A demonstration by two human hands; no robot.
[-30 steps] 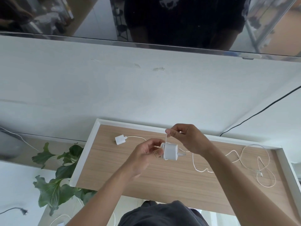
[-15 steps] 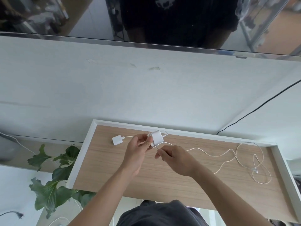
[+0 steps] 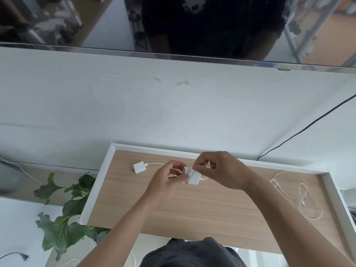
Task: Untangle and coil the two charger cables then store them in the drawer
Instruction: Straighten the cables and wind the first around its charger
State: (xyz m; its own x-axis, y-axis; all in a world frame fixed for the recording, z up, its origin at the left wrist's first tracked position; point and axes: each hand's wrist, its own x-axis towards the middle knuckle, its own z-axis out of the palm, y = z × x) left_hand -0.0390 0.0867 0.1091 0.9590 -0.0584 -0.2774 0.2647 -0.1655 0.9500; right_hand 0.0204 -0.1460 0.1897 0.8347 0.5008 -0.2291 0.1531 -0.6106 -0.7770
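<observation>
My left hand [image 3: 165, 182] grips a white charger plug [image 3: 192, 177] over the open wooden drawer [image 3: 192, 209]. A few turns of thin white cable lie wound around that plug. My right hand [image 3: 219, 170] pinches the cable just above the plug. The loose rest of the white cable [image 3: 306, 197] trails in loops across the drawer's right end. A second white charger plug [image 3: 139, 167] rests on the drawer floor at the back left, its cable running right behind my left hand.
The drawer has a white rim [image 3: 96, 189]. A green leafy plant [image 3: 63, 209] stands left of it. A black cable [image 3: 308, 126] runs down the white wall at the right. A dark screen [image 3: 173, 22] hangs above.
My right hand has swung from below the plug to above it, laying another turn of cable on it. The loose cable on the right has been drawn shorter.
</observation>
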